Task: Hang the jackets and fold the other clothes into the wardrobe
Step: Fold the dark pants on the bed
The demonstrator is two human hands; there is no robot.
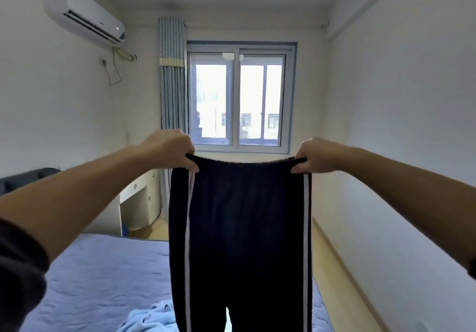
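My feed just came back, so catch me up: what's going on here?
A person holds dark trousers up by the waistband. The left hand grips one end and the right hand the other, with the waistband stretched between them. The legs hang down over the bed, not yet folded. A pale blue garment lies crumpled on the bed below. No wardrobe is in view.

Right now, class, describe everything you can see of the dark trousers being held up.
The trousers are dark navy, soft-looking fabric, with a gathered elastic waistband and a white stripe down each side. They hang legs down in the air above the bed, waistband stretched level. The left hand and right hand grip its two ends; the leg ends run out of frame.
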